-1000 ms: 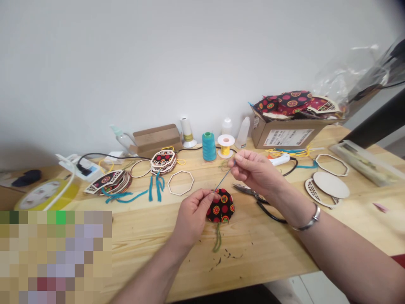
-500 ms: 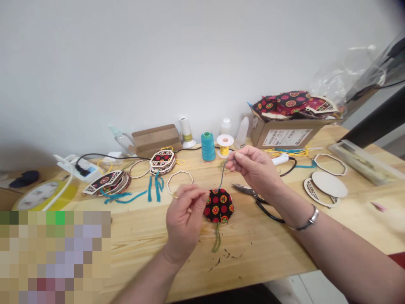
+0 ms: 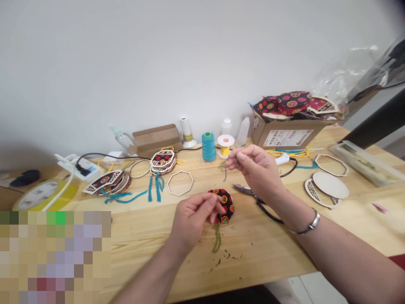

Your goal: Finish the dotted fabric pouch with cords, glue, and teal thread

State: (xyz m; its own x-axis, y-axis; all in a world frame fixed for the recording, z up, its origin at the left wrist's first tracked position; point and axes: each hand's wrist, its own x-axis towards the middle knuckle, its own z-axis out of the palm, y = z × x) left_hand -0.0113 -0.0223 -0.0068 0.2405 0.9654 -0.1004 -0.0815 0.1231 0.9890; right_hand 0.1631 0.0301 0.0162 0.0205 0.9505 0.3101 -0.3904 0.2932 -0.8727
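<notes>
A dark, flower-printed fabric piece [image 3: 226, 205] lies on the table with an olive-green cord loop [image 3: 217, 240] below its lower edge. My left hand [image 3: 196, 217] is curled with thumb and fingers together over the fabric's left part; what the fingertips hold, if anything, is hidden. My right hand [image 3: 255, 169] is raised above and to the right, pinching a short grey-blue cord [image 3: 225, 172] whose end hangs free above the fabric. Scissors [image 3: 245, 190] with black handles lie beneath my right forearm, the blades pointing left.
Teal [image 3: 209, 147] and yellow thread spools [image 3: 225, 147] stand near the wall. A cardboard box [image 3: 284, 131] of printed fabric is back right. Stacked ornaments [image 3: 163, 161] with teal tassels and an octagonal frame [image 3: 180, 183] lie left; a white disc [image 3: 330, 185] lies right.
The cord in my right hand has come away from the fabric's top edge and now hangs loose. My left hand has shifted right and slightly down, covering more of the fabric.
</notes>
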